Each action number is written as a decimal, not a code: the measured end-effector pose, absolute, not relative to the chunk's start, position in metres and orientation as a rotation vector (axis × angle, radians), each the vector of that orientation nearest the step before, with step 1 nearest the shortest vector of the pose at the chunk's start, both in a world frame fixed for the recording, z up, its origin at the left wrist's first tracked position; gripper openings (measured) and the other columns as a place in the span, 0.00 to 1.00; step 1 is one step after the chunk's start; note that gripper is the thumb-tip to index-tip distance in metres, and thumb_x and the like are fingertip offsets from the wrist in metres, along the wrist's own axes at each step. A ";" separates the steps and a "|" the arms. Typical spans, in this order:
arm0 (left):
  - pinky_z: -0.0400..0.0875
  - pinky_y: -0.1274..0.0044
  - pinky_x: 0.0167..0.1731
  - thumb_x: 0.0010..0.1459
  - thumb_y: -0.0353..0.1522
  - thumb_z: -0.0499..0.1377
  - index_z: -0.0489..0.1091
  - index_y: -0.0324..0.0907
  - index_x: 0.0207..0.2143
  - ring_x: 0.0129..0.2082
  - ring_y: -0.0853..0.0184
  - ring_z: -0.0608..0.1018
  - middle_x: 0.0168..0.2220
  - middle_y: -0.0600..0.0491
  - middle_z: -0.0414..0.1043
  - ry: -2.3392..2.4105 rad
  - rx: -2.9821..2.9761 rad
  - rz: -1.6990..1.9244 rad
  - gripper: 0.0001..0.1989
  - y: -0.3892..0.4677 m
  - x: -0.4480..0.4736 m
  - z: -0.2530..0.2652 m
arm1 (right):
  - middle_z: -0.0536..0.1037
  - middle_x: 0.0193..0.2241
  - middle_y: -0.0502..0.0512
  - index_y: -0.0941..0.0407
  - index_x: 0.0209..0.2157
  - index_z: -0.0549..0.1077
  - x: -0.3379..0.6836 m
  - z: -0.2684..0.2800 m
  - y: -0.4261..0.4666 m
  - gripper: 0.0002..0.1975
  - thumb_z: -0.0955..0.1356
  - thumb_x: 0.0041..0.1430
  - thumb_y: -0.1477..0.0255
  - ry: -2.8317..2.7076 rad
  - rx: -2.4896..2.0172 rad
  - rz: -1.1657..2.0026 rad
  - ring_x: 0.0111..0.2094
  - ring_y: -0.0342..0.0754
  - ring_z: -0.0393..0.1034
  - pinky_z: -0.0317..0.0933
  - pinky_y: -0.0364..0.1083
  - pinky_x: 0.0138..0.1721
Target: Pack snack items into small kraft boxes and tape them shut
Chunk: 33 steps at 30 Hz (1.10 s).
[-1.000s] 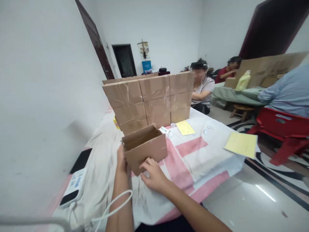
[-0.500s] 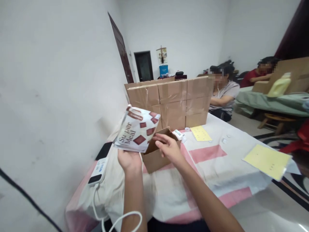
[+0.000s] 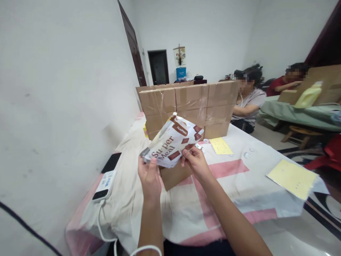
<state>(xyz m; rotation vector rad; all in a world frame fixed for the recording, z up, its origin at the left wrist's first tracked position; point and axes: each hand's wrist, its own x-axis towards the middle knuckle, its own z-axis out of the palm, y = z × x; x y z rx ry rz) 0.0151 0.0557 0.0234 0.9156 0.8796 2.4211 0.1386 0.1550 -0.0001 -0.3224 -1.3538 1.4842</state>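
A white food pouch (image 3: 170,145) printed "Su·per Meal", with brown squares on it, is held up tilted between both hands. My left hand (image 3: 149,174) grips its lower left corner, thumb on the front. At the right edge, my right hand (image 3: 195,161) pinches the pouch between thumb and fingers. Behind and below the pouch stands a small brown cardboard box (image 3: 176,176) on the table; its opening is mostly hidden by the pouch.
Taped cardboard boxes (image 3: 190,101) form a wall across the table's back. Yellow sheets (image 3: 293,179) lie on the right of the cloth (image 3: 229,192). A power strip (image 3: 105,185) and black phone (image 3: 111,163) are at left. Two people (image 3: 249,99) sit beyond, right.
The pouch has moved right, in front of the small box. My right hand, apart from the pouch's edge with fingers extended before, now pinches it. My left thumb has come onto the front.
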 end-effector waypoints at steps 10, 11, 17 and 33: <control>0.79 0.78 0.39 0.52 0.27 0.71 0.75 0.47 0.46 0.42 0.65 0.83 0.41 0.52 0.81 1.132 1.688 2.348 0.19 0.032 -0.003 0.014 | 0.78 0.26 0.52 0.54 0.31 0.75 0.155 -0.016 0.154 0.11 0.76 0.52 0.63 -1.327 -0.425 1.384 0.26 0.47 0.72 0.67 0.46 0.29; 0.80 0.76 0.41 0.53 0.25 0.70 0.75 0.47 0.47 0.44 0.63 0.83 0.44 0.51 0.81 1.116 1.783 2.359 0.20 0.031 -0.001 0.015 | 0.79 0.28 0.52 0.54 0.33 0.75 0.158 -0.015 0.153 0.10 0.76 0.51 0.67 -1.313 -0.481 1.320 0.28 0.48 0.73 0.67 0.46 0.30; 0.80 0.58 0.51 0.51 0.19 0.68 0.73 0.50 0.53 0.50 0.56 0.82 0.53 0.50 0.79 1.241 2.402 2.500 0.29 0.025 -0.003 0.019 | 0.74 0.25 0.49 0.54 0.36 0.73 0.181 -0.013 0.149 0.09 0.74 0.54 0.69 -1.293 -0.602 1.076 0.23 0.44 0.67 0.61 0.44 0.25; 0.76 0.78 0.36 0.47 0.39 0.74 0.70 0.43 0.33 0.32 0.70 0.79 0.30 0.58 0.75 1.140 0.888 2.556 0.18 0.055 0.015 0.014 | 0.78 0.50 0.62 0.56 0.51 0.73 0.170 0.014 0.149 0.24 0.74 0.57 0.59 -1.507 -0.572 1.240 0.17 0.37 0.63 0.59 0.43 0.18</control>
